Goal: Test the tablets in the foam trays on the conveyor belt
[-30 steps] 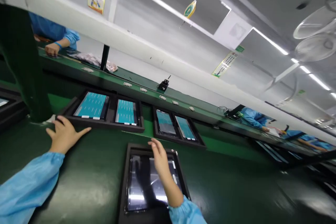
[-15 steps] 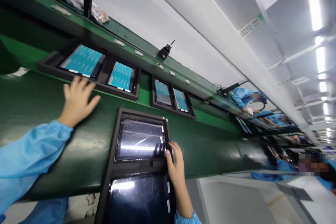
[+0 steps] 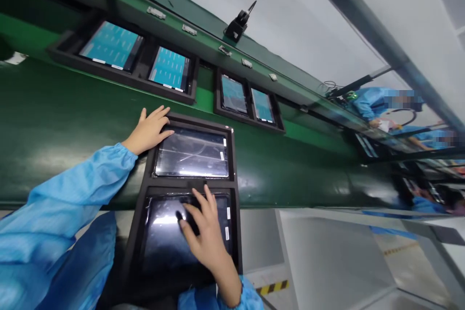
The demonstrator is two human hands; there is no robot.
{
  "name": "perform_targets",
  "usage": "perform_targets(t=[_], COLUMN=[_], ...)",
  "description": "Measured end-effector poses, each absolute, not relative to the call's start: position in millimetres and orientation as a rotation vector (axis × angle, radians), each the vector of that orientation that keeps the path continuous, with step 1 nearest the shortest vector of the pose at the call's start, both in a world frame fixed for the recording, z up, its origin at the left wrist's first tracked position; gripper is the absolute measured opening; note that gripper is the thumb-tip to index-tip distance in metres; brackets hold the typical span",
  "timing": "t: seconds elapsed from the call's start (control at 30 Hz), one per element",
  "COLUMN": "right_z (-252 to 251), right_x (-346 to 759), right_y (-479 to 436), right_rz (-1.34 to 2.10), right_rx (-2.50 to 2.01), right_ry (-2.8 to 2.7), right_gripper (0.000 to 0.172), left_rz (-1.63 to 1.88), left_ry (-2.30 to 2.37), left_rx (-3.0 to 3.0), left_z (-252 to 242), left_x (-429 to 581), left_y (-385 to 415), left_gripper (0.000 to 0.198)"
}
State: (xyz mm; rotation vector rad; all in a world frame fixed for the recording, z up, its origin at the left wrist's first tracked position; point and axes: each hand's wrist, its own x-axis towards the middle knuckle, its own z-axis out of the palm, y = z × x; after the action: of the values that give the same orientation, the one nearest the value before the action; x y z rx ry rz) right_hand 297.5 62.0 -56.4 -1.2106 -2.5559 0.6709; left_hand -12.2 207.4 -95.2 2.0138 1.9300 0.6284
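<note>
A black foam tray [image 3: 235,193] lies in front of me with two dark-screened tablets set in its compartments, one beyond the other. My left hand [image 3: 150,131] rests at the tray's far left corner, fingers spread, the tips over the rim beside the far tablet [image 3: 192,152]. Above the near tablet [image 3: 163,247], my right hand [image 3: 206,232] has its fingers apart and holds nothing. Its fingertips mirror in the glossy screen; whether they touch the glass I cannot tell. White labels sit along the right side of both tablets.
On the bench's far side lie two more black trays, a left one [image 3: 145,77] and a right one [image 3: 249,101], with lit teal-screened tablets. A black device [image 3: 238,26] stands on the shelf. Co-workers in blue sleeves [image 3: 370,101] are at the far right. A grey-white surface [image 3: 334,252] lies right.
My left hand has moved right, from near the far left tray to the corner of the near tray. My right hand has left the tray's right edge and come over the near tablet. The view has shifted.
</note>
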Motion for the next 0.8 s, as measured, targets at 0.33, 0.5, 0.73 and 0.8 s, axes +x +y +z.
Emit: perform_targets(t=[0.33,0.5,0.73,0.8], right_z=[-73,-74,-56,-52], right_x=[221,213,246,273], right_y=[80,70,53,58], right_rz=[0.673,0.659,0.711,0.624], right_rx=[-1.089,-1.126,-1.342,-1.431], right_ry=[-2.79,-2.75,-2.291,-2.1], right_gripper=[0.039,0.037,0.044,0.037], left_rz=[0.651,0.707,0.878,1.012], left_ry=[1.865,1.844,1.866,1.916], left_rx=[1.921,1.872,1.744,1.681], left_z=[-99,-100,-94,-87], left_x=[-31,-39,-47,-47], left_y=[207,206,184,164], left_gripper=[0.033,0.031,0.045,0.055])
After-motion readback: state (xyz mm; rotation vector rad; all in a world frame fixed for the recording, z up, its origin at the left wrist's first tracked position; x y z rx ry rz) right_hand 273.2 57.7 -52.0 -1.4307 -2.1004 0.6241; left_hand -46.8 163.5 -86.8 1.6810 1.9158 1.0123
